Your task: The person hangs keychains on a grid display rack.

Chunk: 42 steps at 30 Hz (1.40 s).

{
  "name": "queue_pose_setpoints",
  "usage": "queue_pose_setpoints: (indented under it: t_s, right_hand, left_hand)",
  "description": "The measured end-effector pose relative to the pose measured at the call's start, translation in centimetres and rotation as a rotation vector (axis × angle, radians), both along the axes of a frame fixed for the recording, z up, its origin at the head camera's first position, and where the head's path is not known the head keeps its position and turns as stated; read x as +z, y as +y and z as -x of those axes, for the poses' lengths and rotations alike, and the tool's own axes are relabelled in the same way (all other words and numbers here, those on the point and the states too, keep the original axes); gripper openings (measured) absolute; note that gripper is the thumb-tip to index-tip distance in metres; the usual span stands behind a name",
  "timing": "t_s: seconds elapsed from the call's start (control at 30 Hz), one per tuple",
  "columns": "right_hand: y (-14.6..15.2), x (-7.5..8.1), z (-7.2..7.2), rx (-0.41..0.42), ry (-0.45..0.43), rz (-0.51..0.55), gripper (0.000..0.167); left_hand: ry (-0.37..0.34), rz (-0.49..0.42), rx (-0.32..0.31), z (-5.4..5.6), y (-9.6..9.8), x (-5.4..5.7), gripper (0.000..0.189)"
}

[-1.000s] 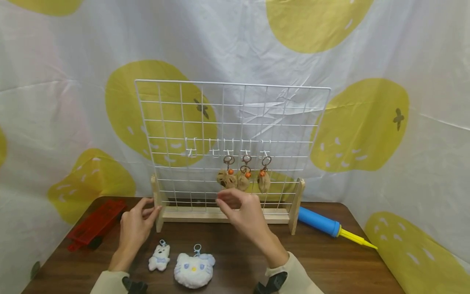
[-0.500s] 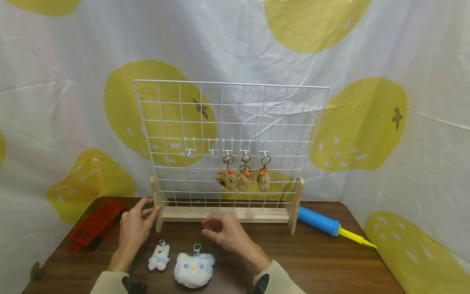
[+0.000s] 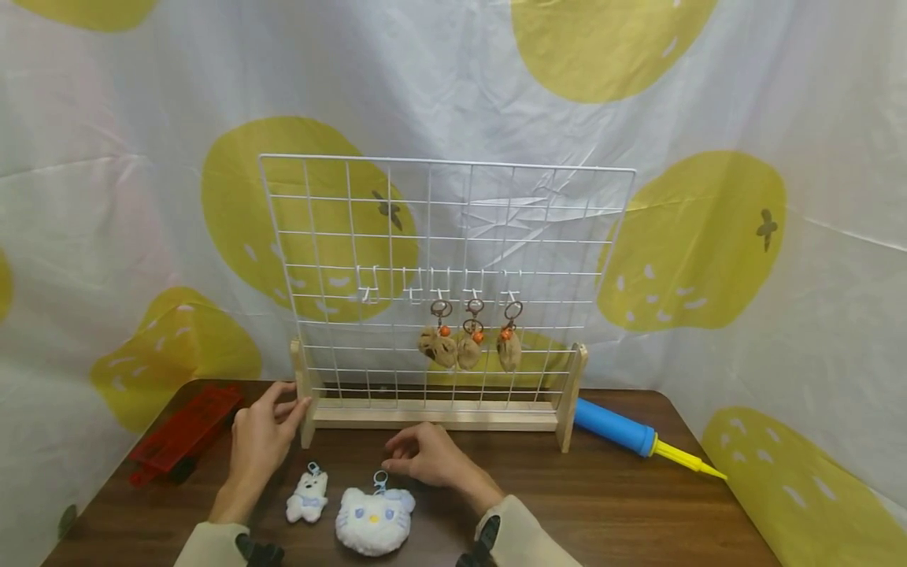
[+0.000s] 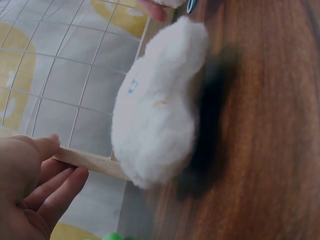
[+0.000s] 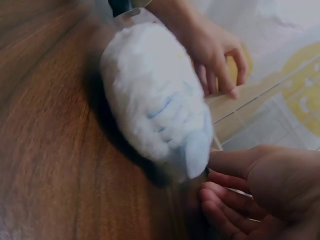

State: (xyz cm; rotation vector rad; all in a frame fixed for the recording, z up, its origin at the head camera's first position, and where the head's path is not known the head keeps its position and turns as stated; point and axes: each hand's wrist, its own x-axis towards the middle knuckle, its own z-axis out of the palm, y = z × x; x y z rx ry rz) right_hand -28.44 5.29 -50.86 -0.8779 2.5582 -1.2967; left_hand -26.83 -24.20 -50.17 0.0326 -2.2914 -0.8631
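My left hand (image 3: 262, 437) pinches the left wooden leg (image 4: 92, 163) of a white wire grid rack (image 3: 430, 201) between thumb and fingers. Just behind the ring of a white plush cat-face keychain (image 3: 373, 524), my right hand (image 3: 428, 457) hovers with loosely bent fingers and nothing between them. This plush lies face up, with a pale blue bow and clasp. To its left is a small white plush dog keychain (image 3: 308, 498). On the rack's hooks hang three brown plush keychains with orange beads, the rightmost one (image 3: 509, 350) set a little apart.
Two bare white hooks, one at the far left (image 3: 367, 294), sit left of the brown keychains. A red toy-like cart (image 3: 187, 433) is at the table's left edge. A blue and yellow hand pump (image 3: 616, 427) lies at right, close to the rack's leg.
My right hand has come down and left from the hanging brown keychains to beside the cat-face plush's ring. My left hand has stayed at the rack's leg.
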Motion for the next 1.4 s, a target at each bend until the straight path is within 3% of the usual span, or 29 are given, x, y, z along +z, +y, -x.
queue_pose_setpoints:
  t_s: [0.4,1.4]
  right_hand:
    - [-0.7,-0.1,0.0,-0.027,-0.087,-0.059,0.031]
    - [-1.2,0.1,-0.6,-0.033,-0.042,-0.112,0.018]
  left_hand:
    - [-0.004,-0.004,-0.002,-0.2,0.1,0.3,0.03]
    - [0.01,0.001,0.001,-0.1,0.1,0.0,0.03]
